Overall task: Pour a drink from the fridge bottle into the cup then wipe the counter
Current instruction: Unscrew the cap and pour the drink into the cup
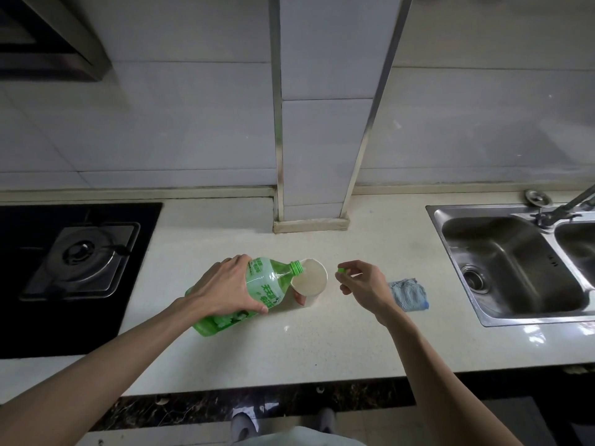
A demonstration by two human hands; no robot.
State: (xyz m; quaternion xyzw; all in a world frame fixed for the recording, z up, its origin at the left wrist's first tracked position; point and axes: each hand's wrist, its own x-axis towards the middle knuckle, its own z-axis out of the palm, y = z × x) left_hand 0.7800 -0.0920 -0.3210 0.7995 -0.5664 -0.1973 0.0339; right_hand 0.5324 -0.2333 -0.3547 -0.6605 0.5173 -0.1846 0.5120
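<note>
While the left hand (225,284) is clamping fingers and thumb round the green bottle (267,284), that bottle is lying tipped, neck pointing to three o'clock, mouth sitting right at the rim of the paper cup (310,280) in the middle of the desk (289,342); whether liquid is running, I cannot tell; the right hand (363,284), at three o'clock of the cup and clear of it, is pinching the green cap (341,270) in its fingertips; the blue cloth (409,292) is waiting further out at three o'clock, near the sink (515,265). By my reckoning this pour is asking for a slow lift of the bottle's base, mouth over the cup's centre rather than its edge; that light cup is looking easy to nudge over.
</note>
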